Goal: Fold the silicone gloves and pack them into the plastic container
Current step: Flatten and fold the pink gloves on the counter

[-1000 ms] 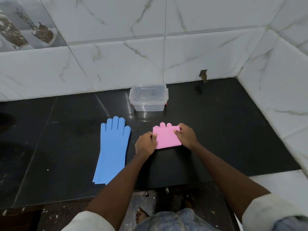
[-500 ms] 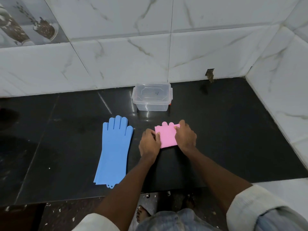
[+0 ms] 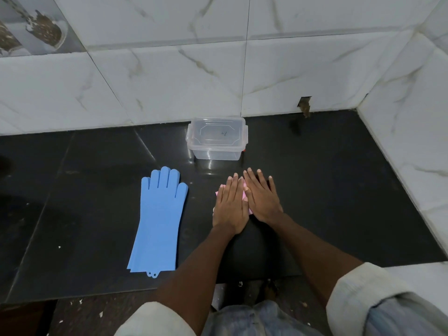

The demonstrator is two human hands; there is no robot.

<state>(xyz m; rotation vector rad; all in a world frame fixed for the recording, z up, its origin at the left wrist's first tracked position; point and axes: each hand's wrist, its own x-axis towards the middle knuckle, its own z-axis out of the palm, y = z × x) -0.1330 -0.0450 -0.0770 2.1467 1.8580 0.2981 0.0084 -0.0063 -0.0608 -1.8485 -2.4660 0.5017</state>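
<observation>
Grip: both hands lie flat with straight fingers, pressing down on the folded pink glove (image 3: 244,195); neither hand curls round it.
Left hand (image 3: 229,205): palm down, fingers together and pointing toward the wall, covering the left part of the pink glove.
Right hand (image 3: 262,196): palm down, fingers slightly spread, just beside the left hand and touching it along the inner edge, covering the right part.
Pink glove: almost hidden; only thin slivers show between the two hands and at the left hand's outer edge.
Blue gloves (image 3: 158,219): lying flat and unfolded on the countertop, left of the hands and apart from them, fingers toward the wall, cuffs toward the person; edges at the cuff suggest a stacked pair.
Plastic container (image 3: 217,138): clear, lid on, standing upright near the wall beyond the hands.
Countertop (image 3: 339,190): black, glossy.
Wall (image 3: 169,81): white marble-look tiles behind and to the right.
</observation>
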